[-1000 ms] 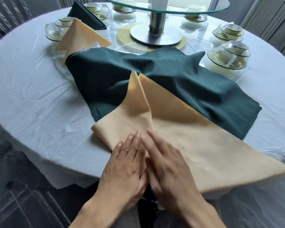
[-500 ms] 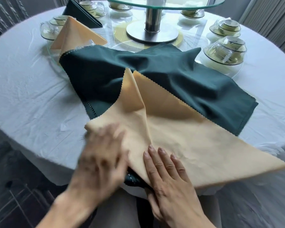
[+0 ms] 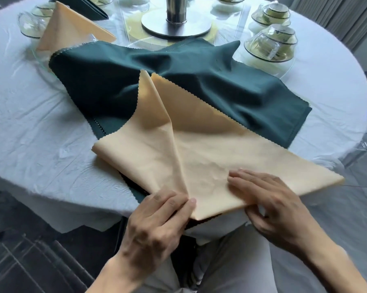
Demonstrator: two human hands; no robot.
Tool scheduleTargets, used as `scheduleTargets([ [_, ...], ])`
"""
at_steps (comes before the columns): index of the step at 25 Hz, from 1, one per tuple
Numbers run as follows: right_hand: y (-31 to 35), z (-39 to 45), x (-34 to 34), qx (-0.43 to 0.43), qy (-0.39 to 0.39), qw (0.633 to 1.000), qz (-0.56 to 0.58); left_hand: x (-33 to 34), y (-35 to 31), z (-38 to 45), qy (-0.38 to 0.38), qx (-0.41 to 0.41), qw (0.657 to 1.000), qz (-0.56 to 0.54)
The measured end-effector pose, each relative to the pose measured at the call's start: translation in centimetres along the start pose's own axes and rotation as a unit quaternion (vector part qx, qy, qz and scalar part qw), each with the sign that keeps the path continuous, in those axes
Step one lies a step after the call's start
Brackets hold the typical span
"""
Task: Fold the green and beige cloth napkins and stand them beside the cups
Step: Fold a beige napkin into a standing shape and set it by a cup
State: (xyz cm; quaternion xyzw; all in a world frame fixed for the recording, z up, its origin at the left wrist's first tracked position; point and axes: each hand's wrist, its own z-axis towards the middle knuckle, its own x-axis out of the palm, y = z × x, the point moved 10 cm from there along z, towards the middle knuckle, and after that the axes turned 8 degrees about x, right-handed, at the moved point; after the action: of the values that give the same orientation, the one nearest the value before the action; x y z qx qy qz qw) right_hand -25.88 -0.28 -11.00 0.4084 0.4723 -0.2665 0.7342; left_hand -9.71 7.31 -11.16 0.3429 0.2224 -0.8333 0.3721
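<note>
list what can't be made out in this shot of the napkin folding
Head view only:
- Green napkin: its near part lies under the beige napkin.
- Right hand: thumb is tucked under the beige edge.
- Left hand: fingertips curl at the near corner, so what they hold is unclear.
- Far cups and the metal stand: cut off by the top edge.
- Folded green napkin: top cut off.

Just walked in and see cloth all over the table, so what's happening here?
A person is folding a beige napkin lying over a spread green napkin. The left hand pinches the near corner, and the right hand grips the near edge. A folded beige napkin already stands by the cups at the far left.
</note>
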Motion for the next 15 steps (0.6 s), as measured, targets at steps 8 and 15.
scheduleTargets([
  [8, -10.9, -1.2, -9.9, 0.162, 0.03, 0.948, 0.272, -4.0, 4.4, -2.2, 0.028, 0.061, 0.998, 0.01],
  [15, -4.9, 11.0, -6.9, 0.183, -0.004, 0.909, 0.376, -5.8, 5.6, -5.2, 0.01, 0.036, 0.999, -0.012],
])
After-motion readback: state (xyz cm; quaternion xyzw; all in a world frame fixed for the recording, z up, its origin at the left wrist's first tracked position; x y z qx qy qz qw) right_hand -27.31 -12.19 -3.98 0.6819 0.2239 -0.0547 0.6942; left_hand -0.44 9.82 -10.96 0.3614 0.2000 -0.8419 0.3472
